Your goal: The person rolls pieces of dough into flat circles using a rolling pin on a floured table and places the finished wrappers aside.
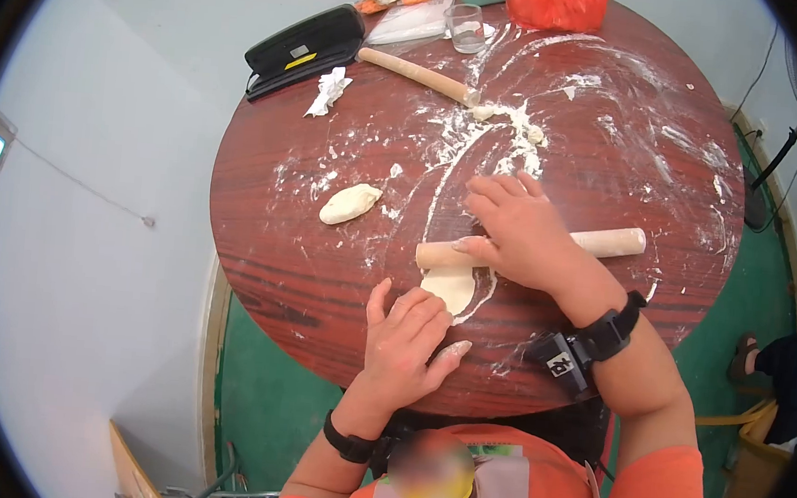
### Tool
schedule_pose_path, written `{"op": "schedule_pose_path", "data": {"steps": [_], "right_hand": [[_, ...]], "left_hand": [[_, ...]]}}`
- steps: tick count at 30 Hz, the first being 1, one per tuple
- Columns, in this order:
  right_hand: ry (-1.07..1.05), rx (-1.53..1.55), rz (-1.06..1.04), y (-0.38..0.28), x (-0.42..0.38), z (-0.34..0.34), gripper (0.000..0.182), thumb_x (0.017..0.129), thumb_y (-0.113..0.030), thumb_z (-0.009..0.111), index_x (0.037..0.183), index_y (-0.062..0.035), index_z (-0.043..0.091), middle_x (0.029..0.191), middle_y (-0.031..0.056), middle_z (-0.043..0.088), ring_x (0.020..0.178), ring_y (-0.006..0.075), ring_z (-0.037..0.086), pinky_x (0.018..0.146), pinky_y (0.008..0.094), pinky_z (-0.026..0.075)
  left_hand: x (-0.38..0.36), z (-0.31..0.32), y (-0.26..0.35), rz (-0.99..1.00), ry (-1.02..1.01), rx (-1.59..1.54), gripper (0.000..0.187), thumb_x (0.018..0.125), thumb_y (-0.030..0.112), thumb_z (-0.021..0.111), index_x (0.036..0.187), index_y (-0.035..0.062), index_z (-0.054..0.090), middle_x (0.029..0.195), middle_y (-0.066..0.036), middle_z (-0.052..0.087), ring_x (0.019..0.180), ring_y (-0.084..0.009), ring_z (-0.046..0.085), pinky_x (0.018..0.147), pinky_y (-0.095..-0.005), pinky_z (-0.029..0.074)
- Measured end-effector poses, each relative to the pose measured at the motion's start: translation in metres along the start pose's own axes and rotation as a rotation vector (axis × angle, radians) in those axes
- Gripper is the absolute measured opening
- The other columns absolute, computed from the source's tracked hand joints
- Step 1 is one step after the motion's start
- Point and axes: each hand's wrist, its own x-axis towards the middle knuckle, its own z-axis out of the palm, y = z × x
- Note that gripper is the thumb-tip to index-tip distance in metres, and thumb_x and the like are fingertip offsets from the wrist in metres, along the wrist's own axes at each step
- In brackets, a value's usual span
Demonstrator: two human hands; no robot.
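My right hand (526,236) lies palm down across a wooden rolling pin (610,241), its fingers stretched out past the far side and its thumb along the pin. Under the left end of that pin is a flattened piece of dough (449,289); part of it is hidden. My left hand (407,339) rests at the near left edge of this dough, fingers extended and thumb apart, holding nothing. Farther left, an oval lump of dough (350,205) sits on the table.
A round dark-red table (268,239) carries scattered flour (520,132). Toward the back are a second rolling pin (417,74), crumpled tissue (327,92), an open black case (306,50), a glass (467,30) and a red plastic bag (558,4). Someone's foot (744,358) shows at right.
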Motion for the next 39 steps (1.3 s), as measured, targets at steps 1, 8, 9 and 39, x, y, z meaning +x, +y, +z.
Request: {"op": "schedule_pose_path", "data": {"steps": [1, 8, 9, 39], "right_hand": [[-0.004, 0.003, -0.002, 0.000, -0.004, -0.004, 0.041, 0.081, -0.036, 0.062, 0.106, -0.0044, 0.060, 0.120, 0.0116, 0.053, 0.116, 0.0295, 0.048, 0.101, 0.0486, 0.034], [-0.131, 0.066, -0.082, 0.005, -0.003, -0.003, 0.024, 0.071, -0.019, 0.071, 0.088, -0.0038, 0.062, 0.100, 0.0085, 0.061, 0.104, 0.0267, 0.055, 0.096, 0.0423, 0.039], [-0.117, 0.069, -0.070, 0.006, -0.003, -0.002, 0.022, 0.070, -0.017, 0.071, 0.086, -0.0042, 0.062, 0.098, 0.0081, 0.061, 0.101, 0.0263, 0.056, 0.094, 0.0419, 0.040], [-0.155, 0.083, 0.005, 0.005, 0.005, -0.015, 0.029, 0.068, -0.012, 0.072, 0.092, -0.0030, 0.058, 0.105, 0.0084, 0.059, 0.108, 0.0277, 0.052, 0.097, 0.0419, 0.038]], "left_hand": [[-0.001, 0.000, 0.000, -0.006, -0.001, 0.000, 0.033, 0.066, 0.022, 0.074, 0.091, 0.0029, 0.063, 0.098, -0.008, 0.062, 0.099, -0.0266, 0.057, 0.102, -0.0485, 0.026], [0.003, 0.004, 0.004, 0.025, -0.067, 0.034, 0.040, 0.068, 0.030, 0.074, 0.096, 0.0041, 0.063, 0.108, -0.009, 0.059, 0.108, -0.0274, 0.052, 0.101, -0.0527, 0.025], [0.002, 0.004, 0.003, 0.034, -0.103, 0.035, 0.042, 0.070, 0.033, 0.073, 0.098, 0.0039, 0.062, 0.110, -0.010, 0.057, 0.109, -0.0278, 0.050, 0.101, -0.0550, 0.023], [-0.002, -0.001, -0.001, -0.042, 0.022, 0.007, 0.036, 0.065, 0.017, 0.074, 0.095, 0.0022, 0.061, 0.101, -0.011, 0.060, 0.104, -0.0288, 0.055, 0.102, -0.0491, 0.028]]}}
